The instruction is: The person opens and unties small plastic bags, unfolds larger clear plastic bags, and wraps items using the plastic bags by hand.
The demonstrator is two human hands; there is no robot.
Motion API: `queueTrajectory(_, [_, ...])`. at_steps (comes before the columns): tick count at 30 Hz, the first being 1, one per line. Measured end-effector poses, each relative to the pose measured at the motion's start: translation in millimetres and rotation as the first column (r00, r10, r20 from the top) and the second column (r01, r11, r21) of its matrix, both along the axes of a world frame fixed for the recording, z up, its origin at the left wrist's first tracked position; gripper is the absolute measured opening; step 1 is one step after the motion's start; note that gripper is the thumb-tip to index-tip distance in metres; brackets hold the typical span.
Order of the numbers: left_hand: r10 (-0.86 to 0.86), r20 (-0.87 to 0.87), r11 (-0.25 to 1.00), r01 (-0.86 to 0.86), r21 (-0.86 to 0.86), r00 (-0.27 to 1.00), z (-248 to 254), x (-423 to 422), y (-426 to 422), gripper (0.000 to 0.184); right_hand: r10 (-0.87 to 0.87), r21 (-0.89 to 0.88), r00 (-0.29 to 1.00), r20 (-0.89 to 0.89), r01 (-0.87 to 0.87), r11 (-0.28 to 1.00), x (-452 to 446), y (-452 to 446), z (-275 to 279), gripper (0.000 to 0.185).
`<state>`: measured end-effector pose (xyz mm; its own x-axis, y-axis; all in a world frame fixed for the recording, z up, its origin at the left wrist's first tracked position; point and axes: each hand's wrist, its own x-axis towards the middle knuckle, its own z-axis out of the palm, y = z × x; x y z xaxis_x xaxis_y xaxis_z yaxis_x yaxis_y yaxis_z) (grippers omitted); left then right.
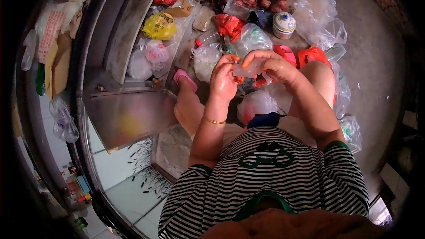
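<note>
In front of my body, between my knees, a small translucent plastic piece (250,68) is held up between both hands. My left hand (225,79) has its fingertips closed on the piece's left end, with a gold bangle on that wrist. From the other side my right hand (271,65) grips its right end with bent fingers. Orange-red marks show on the fingertips. Below the hands lies a whitish plastic bag (259,105) with something red in it. Just beyond them sits a clear bag with green print (253,40).
A lidded white jar (283,25) stands ahead, near red bags (229,25) and clear bags (316,13). At the left, an open cabinet holds a yellow bag (159,26); its metal door (133,115) extends near my left leg. Bare floor (376,57) shows at the right.
</note>
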<state>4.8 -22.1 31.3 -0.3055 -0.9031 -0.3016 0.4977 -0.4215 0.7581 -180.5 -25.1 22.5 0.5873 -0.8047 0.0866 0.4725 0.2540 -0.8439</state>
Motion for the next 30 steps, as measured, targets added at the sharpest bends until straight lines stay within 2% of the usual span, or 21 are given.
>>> queueTrajectory(3, [-0.027, 0.04, 1.0, 0.027, -0.001, 0.999, 0, 3, 0, 0.016, 0.035, 0.202, 0.998, 0.052, -0.045, 0.978, 0, 2, 8, 0.035])
queueTrajectory(6, [-0.013, 0.077, 0.999, 0.016, -0.03, 0.997, -6, 3, 0, 0.019, -0.01, 0.238, 0.982, -0.187, 0.055, 0.97, 1, 1, -9, 0.042])
queueTrajectory(7, [-0.006, 0.073, 1.0, 0.007, -0.011, 0.997, -8, 3, -1, 0.019, 0.013, 0.271, 0.953, -0.302, 0.073, 0.96, -3, 1, -6, 0.03])
queueTrajectory(8, [0.002, 0.069, 1.0, -0.003, 0.011, 0.998, -9, 2, -2, 0.019, -0.112, 0.032, 0.921, -0.374, 0.133, 0.991, -1, -1, -10, 0.025])
queueTrajectory(9, [0.01, 0.065, 0.999, -0.013, 0.037, 0.998, -10, 1, -2, 0.019, -0.245, -0.209, 0.878, -0.412, 0.171, 0.963, 3, -3, -15, 0.02])
queueTrajectory(10, [-0.012, 0.129, 1.0, 0.011, 0.012, 0.992, -10, 0, -2, 0.019, -0.377, -0.434, 0.828, -0.416, 0.183, 0.882, 9, -1, -15, 0.016])
queueTrajectory(11, [-0.033, 0.194, 0.999, 0.036, -0.009, 0.98, -7, -1, -3, 0.019, -0.301, -0.285, 0.838, -0.455, 0.184, 0.941, 6, 3, -10, 0.018])
queueTrajectory(12, [-0.054, 0.257, 0.997, 0.065, -0.033, 0.965, -5, -2, -6, 0.02, -0.512, -0.594, 0.73, -0.453, 0.181, 0.784, 7, 0, -20, 0.02])
queueTrajectory(14, [-0.064, 0.208, 0.998, 0.056, 0.042, 0.976, -4, -7, -13, 0.021, -0.727, -0.815, 0.59, -0.352, 0.188, 0.548, 8, -2, -14, 0.024])
queueTrajectory(15, [-0.068, 0.142, 0.997, 0.063, 0.038, 0.988, -7, -9, -16, 0.019, -0.787, -0.879, 0.521, -0.331, 0.133, 0.458, 6, -4, -12, 0.03])
queueTrajectory(19, [-0.172, -0.018, 0.983, 0.173, 0.058, 0.985, -16, -16, -29, 0.014, -0.794, -0.868, 0.374, -0.479, -0.067, 0.492, 10, -1, -12, 0.042])
queueTrajectory(23, [-0.318, -0.226, 0.922, 0.355, 0.152, 0.921, -28, -13, -44, 0.02, -0.744, -0.794, 0.315, -0.59, -0.058, 0.605, 4, 0, -14, 0.042])
queueTrajectory(25, [-0.419, -0.227, 0.874, 0.459, 0.162, 0.879, -25, -4, -52, 0.022, -0.704, -0.741, 0.284, -0.651, -0.038, 0.67, -6, -2, -15, 0.042])
queueTrajectory(26, [-0.468, -0.229, 0.845, 0.508, 0.166, 0.853, -24, 2, -58, 0.022, -0.689, -0.703, 0.276, -0.67, 0.059, 0.708, -9, -2, -17, 0.041])
queueTrajectory(27, [-0.485, -0.184, 0.847, 0.512, 0.144, 0.855, -34, 8, -66, 0.033, -0.674, -0.659, 0.269, -0.688, 0.156, 0.735, -12, -3, -19, 0.041])
queueTrajectory(29, [-0.346, 0.062, 0.923, 0.327, 0.203, 0.936, -67, 20, -80, 0.036, -0.771, -0.703, 0.311, -0.556, 0.318, 0.636, -25, -10, -38, 0.038])
queueTrajectory(30, [-0.27, 0.187, 0.95, 0.228, 0.215, 0.945, -88, 25, -85, 0.038, -0.754, -0.677, 0.283, -0.593, 0.331, 0.657, -30, -11, -30, 0.038])
